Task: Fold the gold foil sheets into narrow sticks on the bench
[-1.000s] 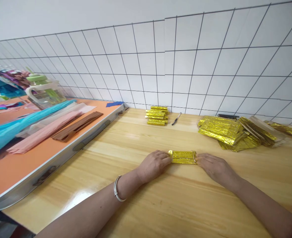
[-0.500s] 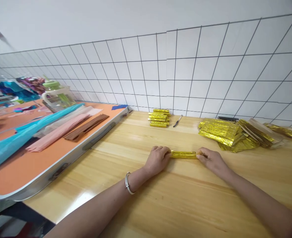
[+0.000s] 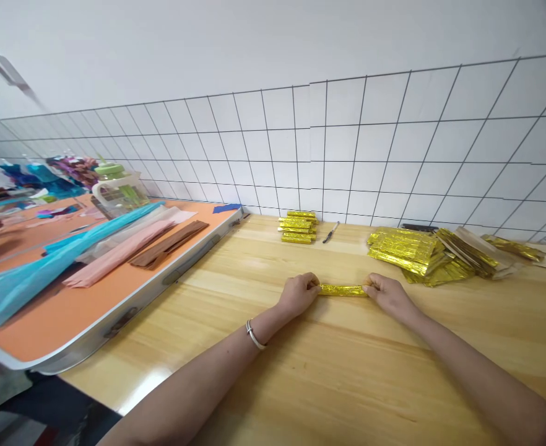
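Note:
A narrow folded strip of shiny gold foil paper (image 3: 342,290) lies level across the wooden table (image 3: 301,378), stretched between my two hands. My left hand (image 3: 301,292), with a silver bangle on its wrist, pinches the strip's left end. At the opposite end, my right hand (image 3: 384,292) grips it between thumb and fingers. Behind my left hand sits a small stack of similar gold strips (image 3: 298,228). Flat gold foil sheets (image 3: 410,248) are piled beyond my right hand.
A pen (image 3: 331,232) lies beside the stack. On the left stands an orange-topped table (image 3: 115,303) with a raised edge, bearing blue, pink and brown crepe paper (image 3: 168,244) and a green-lidded jug (image 3: 119,189). A tiled wall (image 3: 338,148) borders the back.
The camera view has tilted up slightly and shifted. Both hands keep hold of the gold strip, which now looks narrower and smoother, its raised flap no longer visible.

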Demonstrator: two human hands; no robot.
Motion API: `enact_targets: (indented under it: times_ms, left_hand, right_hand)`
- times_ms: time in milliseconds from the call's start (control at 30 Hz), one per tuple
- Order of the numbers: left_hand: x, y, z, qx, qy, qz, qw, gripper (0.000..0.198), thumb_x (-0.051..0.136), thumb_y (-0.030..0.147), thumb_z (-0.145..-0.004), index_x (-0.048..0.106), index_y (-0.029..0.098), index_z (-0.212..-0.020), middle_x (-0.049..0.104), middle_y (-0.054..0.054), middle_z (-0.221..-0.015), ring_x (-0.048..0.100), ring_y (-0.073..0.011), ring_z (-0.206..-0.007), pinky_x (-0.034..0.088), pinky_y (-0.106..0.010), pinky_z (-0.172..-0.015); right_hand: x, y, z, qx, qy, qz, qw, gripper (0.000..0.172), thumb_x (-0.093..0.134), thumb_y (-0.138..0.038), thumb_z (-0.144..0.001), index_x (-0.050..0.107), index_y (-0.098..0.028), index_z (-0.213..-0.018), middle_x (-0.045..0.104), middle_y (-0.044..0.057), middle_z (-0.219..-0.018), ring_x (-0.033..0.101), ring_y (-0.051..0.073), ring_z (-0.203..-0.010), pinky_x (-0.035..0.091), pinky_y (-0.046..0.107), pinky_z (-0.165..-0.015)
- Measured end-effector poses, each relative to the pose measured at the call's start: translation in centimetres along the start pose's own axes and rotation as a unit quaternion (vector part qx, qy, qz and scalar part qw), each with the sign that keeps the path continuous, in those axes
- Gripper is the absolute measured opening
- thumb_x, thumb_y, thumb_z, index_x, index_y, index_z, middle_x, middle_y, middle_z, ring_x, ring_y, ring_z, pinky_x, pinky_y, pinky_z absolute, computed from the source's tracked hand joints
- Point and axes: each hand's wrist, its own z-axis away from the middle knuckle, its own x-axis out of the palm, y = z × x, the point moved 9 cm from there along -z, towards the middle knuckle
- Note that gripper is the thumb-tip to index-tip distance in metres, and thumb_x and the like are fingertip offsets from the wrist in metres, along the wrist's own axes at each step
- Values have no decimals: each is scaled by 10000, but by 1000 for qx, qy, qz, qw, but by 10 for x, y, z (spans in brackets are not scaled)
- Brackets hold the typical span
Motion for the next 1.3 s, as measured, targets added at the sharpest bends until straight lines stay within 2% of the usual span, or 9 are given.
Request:
enact_targets:
  times_ms: [100,400,767,967,1067,1167,1300]
  left_hand:
    - [1,-2,-4,-18,3,-24,1000,131,518,302,-799,612,215,-824,671,19,-775,596,-142,-695,421,-245,-662]
    - [-1,8,-9,-32,22,-108,993,150,475,270,-819,606,198,-809,655,-34,-768,581,-187,-776,350,-337,-830]
    - [-1,5,-11,-38,28,-144,988,138,502,303,-816,597,203,-811,607,-59,-907,494,-224,-957,341,-348,-805]
    - [0,4,-8,-35,32,-150,987,165,507,347,-830,579,201,-857,566,-68,-959,466,-233,-985,353,-357,-807]
    - [2,7,-7,-27,31,-157,987,175,495,343,-844,561,182,-846,552,-80,-965,463,-235,-993,358,-360,-822]
    - [7,11,-7,-13,22,-165,986,168,480,326,-860,534,167,-855,548,-91,-963,478,-230,-986,367,-352,-829]
    - [15,14,-7,-1,6,-172,985,121,444,279,-883,484,167,-907,561,-92,-923,541,-213,-875,393,-332,-772]
  right_hand:
    - [0,2,-10,9,0,15,1000,160,449,-313,-800,532,-207,-714,589,-20,-652,523,147,-615,342,234,-548]
    - [2,-2,-24,25,-15,78,996,127,485,-267,-781,575,-190,-738,628,24,-688,538,155,-638,301,234,-543]
    - [8,-7,-27,26,-43,152,987,97,516,-250,-796,587,-186,-774,630,40,-724,549,161,-676,286,234,-553]
    - [5,-16,-17,3,-26,187,982,136,495,-271,-841,585,-176,-804,591,73,-868,535,174,-805,327,243,-655]
    - [6,-18,-12,-3,-16,203,979,140,474,-274,-862,573,-182,-824,564,77,-905,529,182,-849,328,250,-661]
    - [9,-16,-10,-2,-11,212,977,148,442,-283,-879,557,-194,-849,555,69,-918,540,179,-798,316,258,-608]
    - [13,-11,-9,-1,-5,209,978,130,434,-275,-880,538,-199,-858,559,63,-930,550,176,-753,307,265,-587]
